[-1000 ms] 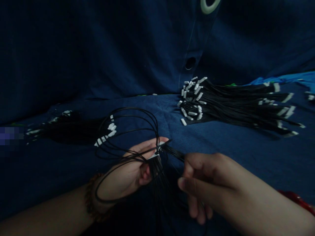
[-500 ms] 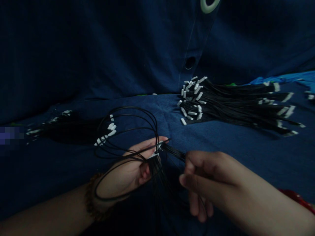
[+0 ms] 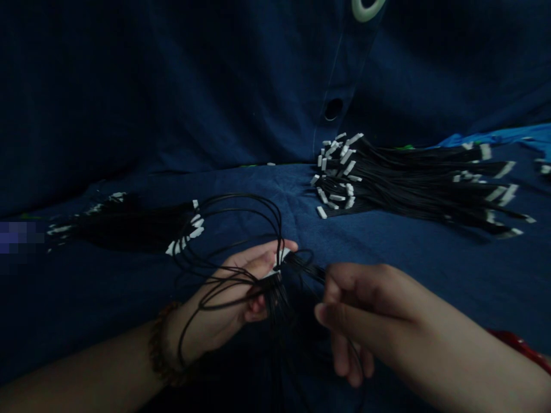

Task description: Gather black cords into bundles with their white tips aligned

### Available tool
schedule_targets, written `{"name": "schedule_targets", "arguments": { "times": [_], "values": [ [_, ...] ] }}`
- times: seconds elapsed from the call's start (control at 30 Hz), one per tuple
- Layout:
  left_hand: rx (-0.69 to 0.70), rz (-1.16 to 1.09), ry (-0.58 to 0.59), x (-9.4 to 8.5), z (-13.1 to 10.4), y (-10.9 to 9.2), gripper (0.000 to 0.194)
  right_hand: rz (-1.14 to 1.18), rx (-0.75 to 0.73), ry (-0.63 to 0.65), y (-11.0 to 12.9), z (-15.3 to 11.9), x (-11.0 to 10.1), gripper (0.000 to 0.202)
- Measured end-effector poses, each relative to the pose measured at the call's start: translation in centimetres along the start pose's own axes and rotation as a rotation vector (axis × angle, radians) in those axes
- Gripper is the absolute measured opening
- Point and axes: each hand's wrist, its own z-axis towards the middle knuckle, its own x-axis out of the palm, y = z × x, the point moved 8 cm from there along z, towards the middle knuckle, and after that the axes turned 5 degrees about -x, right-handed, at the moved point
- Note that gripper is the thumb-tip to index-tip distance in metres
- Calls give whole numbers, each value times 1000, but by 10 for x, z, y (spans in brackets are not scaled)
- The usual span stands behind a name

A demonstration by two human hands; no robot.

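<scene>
Black wires (image 3: pixel 275 295) hang between my hands, probably light and bendy. My left hand (image 3: pixel 224 318) pinches their white plugs (image 3: pixel 282 255), likely the best grip; my right hand (image 3: pixel 365 318) curls round some wires.

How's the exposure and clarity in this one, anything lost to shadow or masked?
Head view: dim throughout, the blue cloth falling near black at upper left; head view: the wires below the left hand sink into shadow; head view: the left bundle reads as one dark mass; head view: a pixelated patch masks the left edge.
</scene>
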Motion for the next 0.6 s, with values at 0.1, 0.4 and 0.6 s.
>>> {"name": "schedule_targets", "arguments": {
  "times": [0.1,0.4,0.6],
  "values": [
    [-10,73,-37,-4,2,5,33,-72,-19,-10,-1,-1,-1,19],
    [-21,212,-5,-10,6,16,41,-673,-319,-309,25,-3,-16,16],
    [-65,235,11,-11,7,23,40,-635,-345,-292,25,0,-15,17]
  ]
}}
